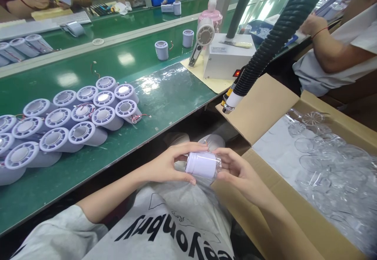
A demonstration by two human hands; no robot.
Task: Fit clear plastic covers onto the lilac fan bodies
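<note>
Over my lap, both hands hold one lavender plastic cylinder (203,165), lying on its side, with a clear plastic cover (218,163) at its right end. My left hand (173,163) is wrapped round the left end of the cylinder, thumb below and fingers above. Around the clear cover close the fingers of my right hand (235,167). A thin wire shows at the cylinder's top edge. To the left on the green bench stand several similar lavender cylinders (103,114) with slotted round ends, some trailing red and white wires.
On my right, an open cardboard box (250,169) holds many clear plastic covers (330,165). A black ribbed hose (277,36) hangs before a white machine (226,55) on the green bench (165,99). Co-workers sit across the bench and at the right.
</note>
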